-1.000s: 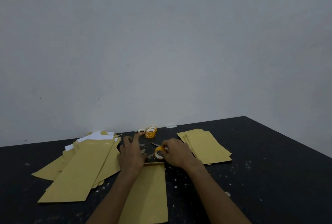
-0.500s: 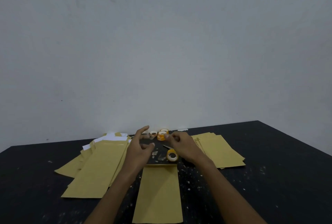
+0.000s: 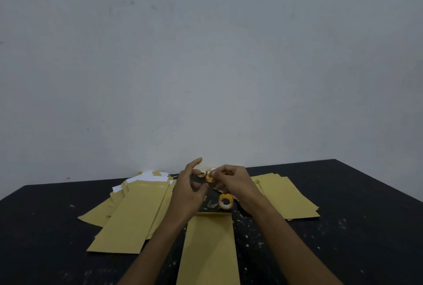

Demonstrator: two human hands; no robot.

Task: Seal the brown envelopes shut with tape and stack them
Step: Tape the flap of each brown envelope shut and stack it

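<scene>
Where it lies, flat brown envelope [image 3: 209, 248]

Lower centre: left hand [image 3: 190, 193] and right hand [image 3: 237, 184] close together above a yellow tape roll [image 3: 226, 202]; one brown envelope [image 3: 208, 250] lies flat below on the black tabletop [image 3: 343, 243].

A black tabletop [image 3: 343, 250], flecked with white specks, meets a plain grey-white wall [image 3: 206, 56] bearing faint smudges. White paper sheets [image 3: 148, 177] lie near the wall, left of centre, perhaps several.
</scene>
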